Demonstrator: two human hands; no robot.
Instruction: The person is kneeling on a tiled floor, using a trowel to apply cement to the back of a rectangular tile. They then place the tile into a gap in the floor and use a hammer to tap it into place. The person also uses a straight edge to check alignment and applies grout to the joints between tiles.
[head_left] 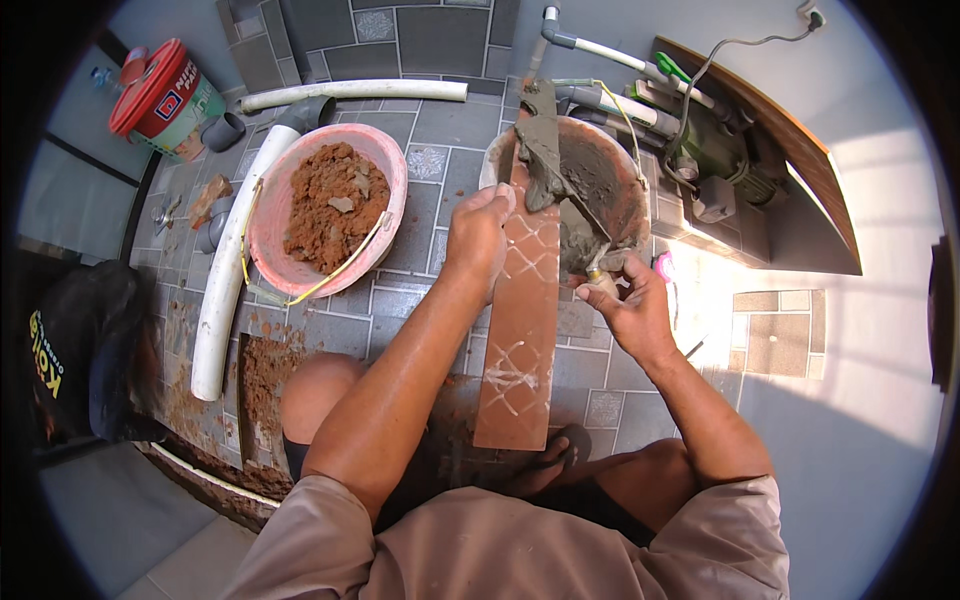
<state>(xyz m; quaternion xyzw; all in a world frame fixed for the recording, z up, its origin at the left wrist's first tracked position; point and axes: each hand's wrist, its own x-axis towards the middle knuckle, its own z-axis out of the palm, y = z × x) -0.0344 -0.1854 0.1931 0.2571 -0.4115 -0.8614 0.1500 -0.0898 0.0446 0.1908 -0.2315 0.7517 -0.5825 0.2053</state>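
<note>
My left hand (478,238) is closed on the left edge of a long, narrow brown tile strip (522,325), its ridged back facing up with pale criss-cross lines. Wet grey mortar (542,150) coats the strip's far end, which lies over a bucket (642,205) of grey mortar (600,172). In my right hand (635,305) is the handle of a trowel (598,278). Its mortar-smeared blade points up and left toward the tile, above the bucket. The strip's near end hangs over my bent legs.
To the left stands a pink bucket (395,205) of reddish soil, beside a long white pipe (225,310). A red-lidded paint pail (170,110) is at the far left. Right of the mortar stand pipes and a green pump (715,150) under a slanted board (830,195). An exposed soil strip (265,385) is near my knee.
</note>
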